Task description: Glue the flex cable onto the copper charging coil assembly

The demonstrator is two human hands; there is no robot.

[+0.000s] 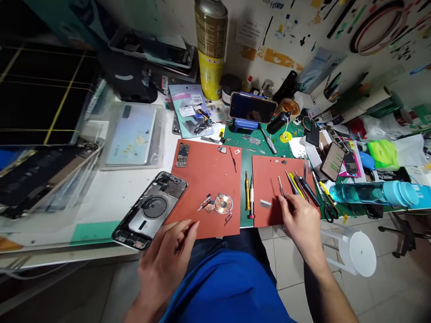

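My left hand (166,258) is at the front edge of the table, fingers loosely curled and apart, with nothing visible in them. Beside it lies an opened phone (150,211), its insides facing up and one end over the table edge. Farther right, my right hand (301,224) has its thumb and forefinger closed on slim metal tweezers (280,184) above a red mat (266,179). A copper charging coil (223,204) with flex cables rests on the other red mat (205,175), below a small logic board (182,155).
Two screwdrivers (248,190) lie between the mats. Pen-like tools (308,190) and scissors (330,208) are right of my right hand, near a blue water bottle (360,193). A phone on a stand (252,107) and a spray can (211,49) stand behind.
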